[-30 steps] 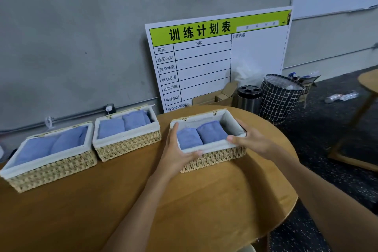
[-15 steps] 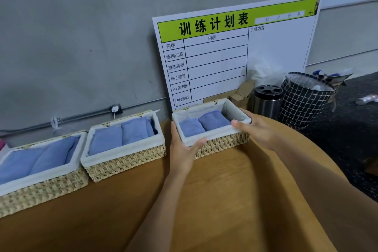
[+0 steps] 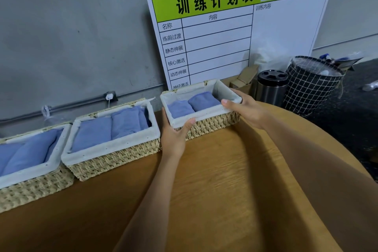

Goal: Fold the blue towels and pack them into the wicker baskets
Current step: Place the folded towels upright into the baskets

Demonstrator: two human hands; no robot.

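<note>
Wooden table (image 3: 221, 180), rounded edge; left hand (image 3: 173, 137) and right hand (image 3: 248, 108) each grip an end of the small wicker basket (image 3: 212, 124) holding two folded blue towels (image 3: 194, 103). Two filled baskets (image 3: 114, 153) just left. Behind: grey wall (image 3: 71, 26), leaning chart board (image 3: 235, 32), steel canister (image 3: 271, 86), grid-patterned bin (image 3: 308, 88).

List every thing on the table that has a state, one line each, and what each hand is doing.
Small white-lined wicker basket: packed with two folded blue towels, on the table, held at both ends.
Middle white-lined wicker basket: packed with folded blue towels, untouched.
Left white-lined wicker basket: packed with folded blue towels, partly out of frame.
Left hand: grips the small basket's left end.
Right hand: grips its right end.
</note>
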